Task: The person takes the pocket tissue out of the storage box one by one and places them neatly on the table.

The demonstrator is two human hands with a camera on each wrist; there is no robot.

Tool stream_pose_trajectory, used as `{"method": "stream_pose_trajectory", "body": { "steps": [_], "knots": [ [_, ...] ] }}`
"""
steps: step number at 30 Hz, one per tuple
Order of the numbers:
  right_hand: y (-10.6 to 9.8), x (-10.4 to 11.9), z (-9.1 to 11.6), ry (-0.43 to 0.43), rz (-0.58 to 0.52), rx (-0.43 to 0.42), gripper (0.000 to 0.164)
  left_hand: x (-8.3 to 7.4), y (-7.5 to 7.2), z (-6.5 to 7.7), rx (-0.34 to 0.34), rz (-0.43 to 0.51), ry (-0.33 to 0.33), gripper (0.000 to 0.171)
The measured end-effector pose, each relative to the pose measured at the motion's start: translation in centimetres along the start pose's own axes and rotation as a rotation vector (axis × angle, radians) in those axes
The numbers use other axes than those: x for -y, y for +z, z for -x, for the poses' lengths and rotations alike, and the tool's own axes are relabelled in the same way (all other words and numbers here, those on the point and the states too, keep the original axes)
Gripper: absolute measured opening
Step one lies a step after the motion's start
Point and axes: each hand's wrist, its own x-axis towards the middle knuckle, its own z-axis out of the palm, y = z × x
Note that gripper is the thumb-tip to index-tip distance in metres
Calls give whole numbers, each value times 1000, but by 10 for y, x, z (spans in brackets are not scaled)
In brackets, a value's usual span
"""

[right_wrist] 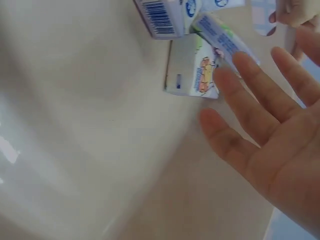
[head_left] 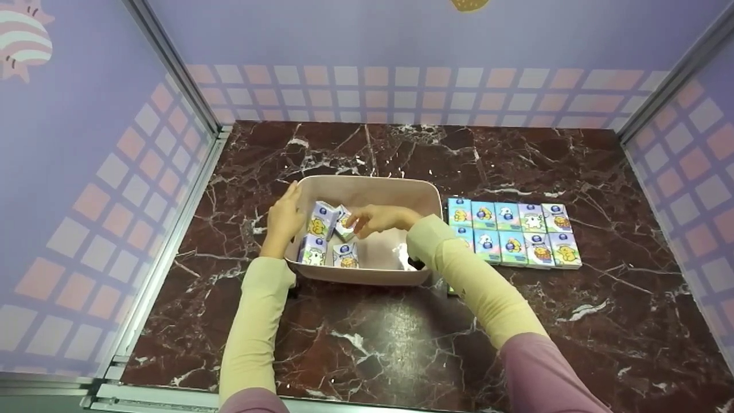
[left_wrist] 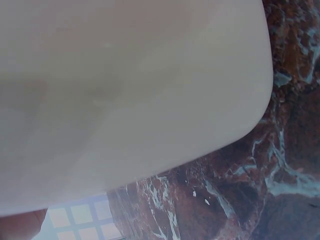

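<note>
Head view: spread-fingered right hand (head_left: 377,219) hovered near small lilac-and-white cardboard boxes (head_left: 322,220).
Left hand (head_left: 283,221), fingers straight, touched a beige plastic bin (head_left: 361,276).

A small booth-like workspace, walled on three sides; which kind of building holds it cannot be told. A lilac back panel (head_left: 367,34), left panel (head_left: 74,126) and right panel (head_left: 702,149) carry pink-and-white checks, with a cartoon striped sweet (head_left: 24,39) on the left. Grey metal framing (head_left: 172,63) joins them around a dark red, white-veined, marble-look bench (head_left: 321,367).
</note>
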Motion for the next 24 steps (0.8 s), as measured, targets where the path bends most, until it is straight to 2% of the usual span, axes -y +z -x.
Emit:
{"method": "stream_pose_trajectory", "body": {
  "steps": [5, 13, 18, 24],
  "knots": [
    [7, -6, -4, 135, 37, 116, 55, 0, 0, 0, -8, 2, 15, 54],
    [17, -8, -10, 186, 43, 206, 69, 0, 0, -1, -4, 14, -4, 55],
    [18, -9, -12, 193, 19, 204, 69, 1, 1, -2, 7, 9, -8, 55],
    [19, -11, -10, 179, -157, 161, 61, 1, 1, -1, -3, 8, 0, 56]
  ]
}}
